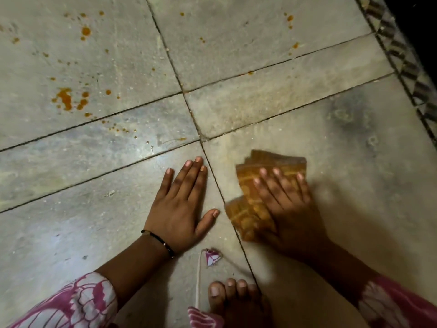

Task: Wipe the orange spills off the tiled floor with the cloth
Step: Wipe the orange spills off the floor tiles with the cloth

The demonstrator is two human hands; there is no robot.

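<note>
- The grey stone-tiled floor [295, 95] is crossed by dark grout lines, and the four-way grout joint [203, 138] near the middle serves as my landmark.
- The folded, orange-stained patterned cloth [250, 192] lies flat on the tile just below and to the right of that joint, its left corner touching the grout line that runs down from it.
- The right hand [283, 204] presses down on the cloth with straight, slightly spread fingers laid flat across it; it looks blurred.
- The left hand [182, 207] rests palm-down on the bare tile below the joint, just left of the same grout line, fingers straight and close together, thumb spread out toward the cloth; it holds nothing.
- A thin black beaded bracelet [158, 242] circles the left wrist, above a pink-and-white floral sleeve [78, 301].
- The orange spills [68, 98] sit well up and to the left of the joint, the biggest blotch ringed by small drops; further specks dot the tiles above the joint.
- A bare foot [234, 301] stands below the joint, between the two forearms, with a small pink-and-white tassel on a white cord [212, 256] just above its toes.
- A black-and-white patterned border strip [406, 67] runs along the floor's edge, far right of the joint.
</note>
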